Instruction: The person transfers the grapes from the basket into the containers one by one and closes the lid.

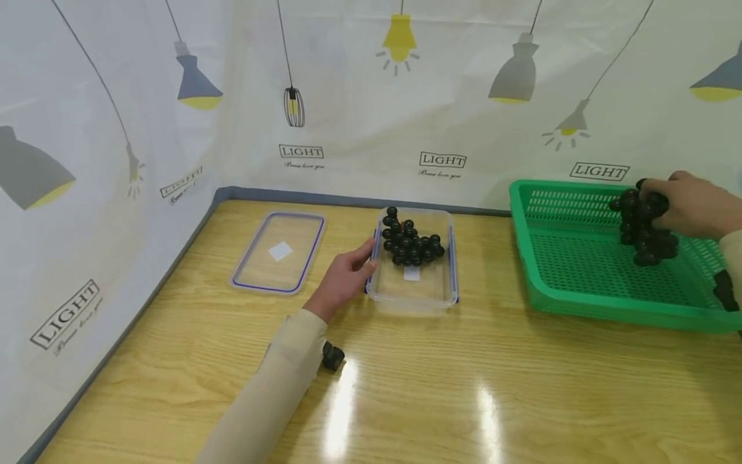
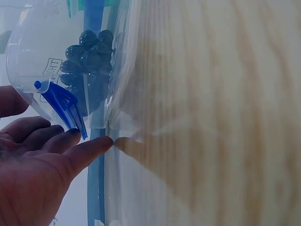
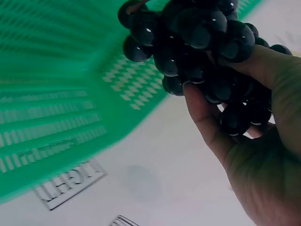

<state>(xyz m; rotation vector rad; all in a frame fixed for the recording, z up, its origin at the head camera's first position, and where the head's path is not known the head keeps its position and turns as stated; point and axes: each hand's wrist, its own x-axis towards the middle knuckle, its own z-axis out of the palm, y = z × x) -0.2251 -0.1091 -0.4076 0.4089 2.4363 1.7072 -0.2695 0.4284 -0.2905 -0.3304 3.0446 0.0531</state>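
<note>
"Head view first. What's the right hand doing?"

"The right hand [image 1: 690,206], at 3 o'clock, has its fingers curled round a bunch of round, glossy black grapes [image 1: 645,225]. They're over a rectangular green plastic basket with slotted sides [image 1: 580,261]; whether the lowest grapes touch it, I can't tell."

"And the left?"

"The left hand [image 1: 342,280] touches the 9 o'clock side of a clear rectangular plastic box [image 1: 431,288]. Inside, a second bunch of black grapes [image 1: 411,248] lies in the 12 o'clock half. Out at 9 o'clock from the box, a flat clear lid with a blue border [image 1: 272,270] lies on the yellowish wood-grain table [image 1: 406,374]."

"Now the left wrist view. How are those fingers?"

"Loosely extended, slightly spread, at 8 o'clock. They lie against the box's side rather than wrapping it. At 9 o'clock hangs a blue plastic clip [image 2: 66,107], just beside the fingertips. The boxed grapes show through the clear wall at 10 o'clock."

"And the right wrist view?"

"The held bunch is at 1 o'clock, pinched between thumb and fingers, with the palm at 4. The basket spreads from 9 to 12 o'clock, and the white wall sheet printed with LIGHT [image 3: 141,186] shows at 7."
</note>
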